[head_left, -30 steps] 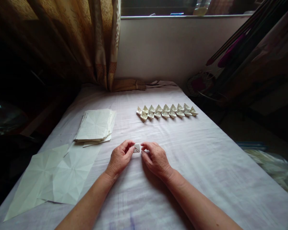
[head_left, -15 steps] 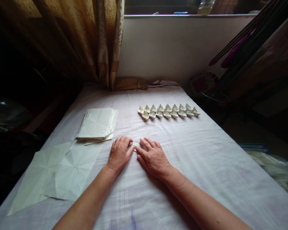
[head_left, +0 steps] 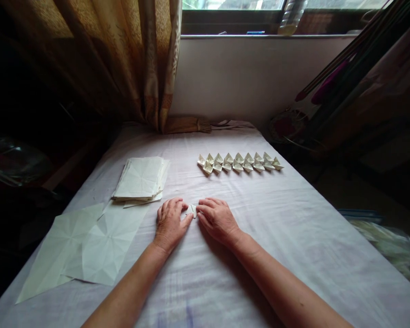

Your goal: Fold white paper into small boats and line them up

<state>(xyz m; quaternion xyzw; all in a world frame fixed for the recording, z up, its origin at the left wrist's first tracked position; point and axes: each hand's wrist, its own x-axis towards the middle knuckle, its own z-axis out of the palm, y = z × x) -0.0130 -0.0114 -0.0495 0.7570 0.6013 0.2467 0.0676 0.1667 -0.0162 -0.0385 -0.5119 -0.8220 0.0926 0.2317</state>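
A small piece of folded white paper lies on the sheet-covered surface between my hands. My left hand has its thumb and fingers closed on the paper's left side. From the right, my right hand grips the other edge with bent fingers, thumb low. Some of the paper is hidden beneath the fingertips. Farther off, to the right, small folded paper boats stand in two close rows.
Left of my hands sits a stack of creased white paper sheets. Nearer me lie loose creased sheets, overlapping. A gold curtain hangs down to the far edge. A plastic bag is beyond the right edge.
The head view has tilted up slightly, showing more window. My right hand's fingers have drawn in at the paper's right edge, and more of the folded paper shows between the hands.
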